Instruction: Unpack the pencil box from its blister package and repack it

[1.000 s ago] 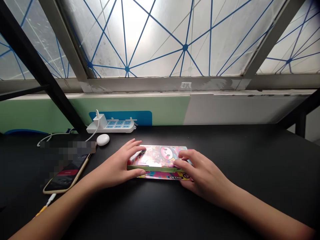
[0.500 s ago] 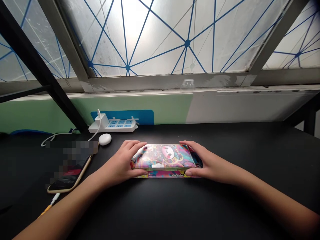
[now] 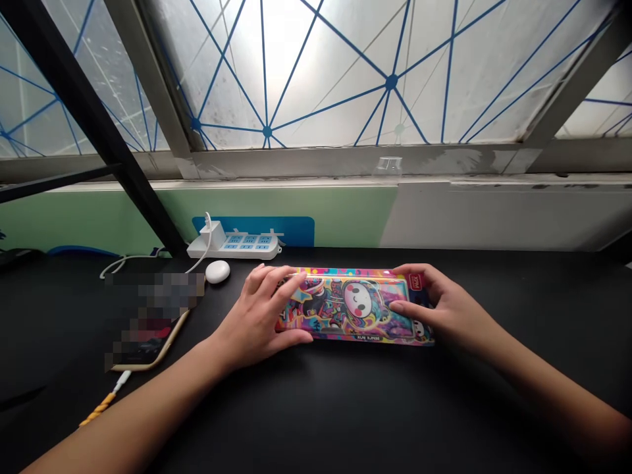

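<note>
A flat, brightly printed pencil box (image 3: pixel 351 306) with a cartoon face on its lid lies closed on the black table (image 3: pixel 345 408). My left hand (image 3: pixel 259 317) grips its left end, thumb along the near edge and fingers laid over the lid. At the right end my right hand (image 3: pixel 442 308) holds the box, thumb on the lid and fingers curled behind the far corner.
A phone (image 3: pixel 151 332) on a charging cable lies at the left, partly blurred out. Behind it sit a white oval earbud case (image 3: pixel 218 271) and a white power strip (image 3: pixel 237 245) against the green wall panel. A black diagonal frame bar (image 3: pixel 93 125) rises at the left.
The raised lid has come down, so the box now lies shut and flat. My right hand slid from the lid's front to the right end. The view shifted left.
</note>
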The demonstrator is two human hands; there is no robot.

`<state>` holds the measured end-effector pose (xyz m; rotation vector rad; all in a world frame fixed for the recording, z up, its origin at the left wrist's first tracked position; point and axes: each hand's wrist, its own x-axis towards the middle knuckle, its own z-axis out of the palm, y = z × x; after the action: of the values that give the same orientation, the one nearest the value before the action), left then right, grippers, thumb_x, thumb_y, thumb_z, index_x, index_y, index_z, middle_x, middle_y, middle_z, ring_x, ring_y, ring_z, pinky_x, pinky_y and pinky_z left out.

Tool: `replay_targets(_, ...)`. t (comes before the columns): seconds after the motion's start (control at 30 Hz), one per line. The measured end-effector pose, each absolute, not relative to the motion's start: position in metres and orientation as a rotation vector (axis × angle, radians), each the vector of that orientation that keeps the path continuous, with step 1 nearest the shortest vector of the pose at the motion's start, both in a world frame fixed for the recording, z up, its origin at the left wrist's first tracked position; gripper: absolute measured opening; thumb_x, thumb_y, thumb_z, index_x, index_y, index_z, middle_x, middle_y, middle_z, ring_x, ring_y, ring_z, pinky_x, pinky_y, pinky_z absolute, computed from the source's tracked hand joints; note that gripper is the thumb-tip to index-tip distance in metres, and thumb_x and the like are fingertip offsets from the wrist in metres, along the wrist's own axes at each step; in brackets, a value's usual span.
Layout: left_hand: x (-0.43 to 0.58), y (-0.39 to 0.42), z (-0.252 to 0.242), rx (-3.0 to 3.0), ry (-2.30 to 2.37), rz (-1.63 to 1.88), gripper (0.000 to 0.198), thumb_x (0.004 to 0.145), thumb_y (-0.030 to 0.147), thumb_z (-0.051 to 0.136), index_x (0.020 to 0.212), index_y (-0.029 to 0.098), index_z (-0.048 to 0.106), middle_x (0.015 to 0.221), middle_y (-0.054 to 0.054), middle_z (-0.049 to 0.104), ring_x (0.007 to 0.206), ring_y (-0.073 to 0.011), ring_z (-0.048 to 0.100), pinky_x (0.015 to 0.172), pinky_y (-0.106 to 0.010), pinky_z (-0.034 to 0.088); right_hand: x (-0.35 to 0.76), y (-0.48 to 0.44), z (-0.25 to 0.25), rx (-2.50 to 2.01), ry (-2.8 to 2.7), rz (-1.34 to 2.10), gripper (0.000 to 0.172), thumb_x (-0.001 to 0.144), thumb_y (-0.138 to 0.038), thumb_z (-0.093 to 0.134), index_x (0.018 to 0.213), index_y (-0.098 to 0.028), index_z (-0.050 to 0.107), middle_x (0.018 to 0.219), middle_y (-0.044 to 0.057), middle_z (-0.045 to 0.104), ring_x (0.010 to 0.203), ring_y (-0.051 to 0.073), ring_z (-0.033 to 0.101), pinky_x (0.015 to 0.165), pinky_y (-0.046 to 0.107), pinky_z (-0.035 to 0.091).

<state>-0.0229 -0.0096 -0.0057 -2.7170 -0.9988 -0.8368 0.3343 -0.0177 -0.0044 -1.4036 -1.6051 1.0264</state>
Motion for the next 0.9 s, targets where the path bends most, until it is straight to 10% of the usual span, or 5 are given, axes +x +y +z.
replay_targets(0.17,-0.031,-0.004,-0.003,-2.677,-1.45,-1.216,0.077,0.097,0.047,0.059,0.16,0.033,0.017,0.16,-0.013,0.032,0.147,-0.0356,0.029,0.12,-0.055,0.025,0.33,-0.02,0.001,-1.35,-1.569,0.843,0.081,0.065,-0.051,0.09,0.132,-0.026,0.05,0.118,0.01,0.07,0.105,0.032,0.071,0.078,0.04,0.066)
replay_targets(0.37,-0.033,-0.005,0.0,-2.603,-1.856,-1.753,0.072,0.082,0.046,0.079,0.145,0.031,0.049,0.141,-0.01,0.059,0.124,-0.0321,0.059,0.109,-0.044,0.044,0.33,-0.028,0.008,-1.317,-1.745,0.431,0.073,0.068,-0.058,0.086,0.128,-0.028,0.057,0.122,0.009,0.068,0.109,0.032,0.067,0.09,0.042,0.06)
replay_targets(0.57,-0.035,-0.009,0.013,-2.662,-1.343,-1.322,0.029,0.072,0.042,0.088,0.094,0.03,0.074,0.093,-0.001,0.077,0.087,-0.0243,0.07,0.125,-0.055,0.012,0.334,-0.029,0.011,-1.166,-2.068,0.145,0.031,0.08,-0.048,0.078,0.099,-0.028,0.065,0.091,0.005,0.071,0.081,0.026,0.07,0.073,0.039,0.058)
replay_targets(0.9,-0.037,-0.018,0.023,-3.013,-1.212,-0.829,0.011,0.089,0.038,0.072,0.089,0.029,0.077,0.103,-0.006,0.08,0.096,-0.0304,0.074,0.083,-0.037,0.055,0.328,-0.04,0.009,-1.018,-2.423,0.06,0.012,0.09,-0.032,0.069,0.102,-0.031,0.073,0.101,0.004,0.077,0.089,0.025,0.072,0.077,0.04,0.059)
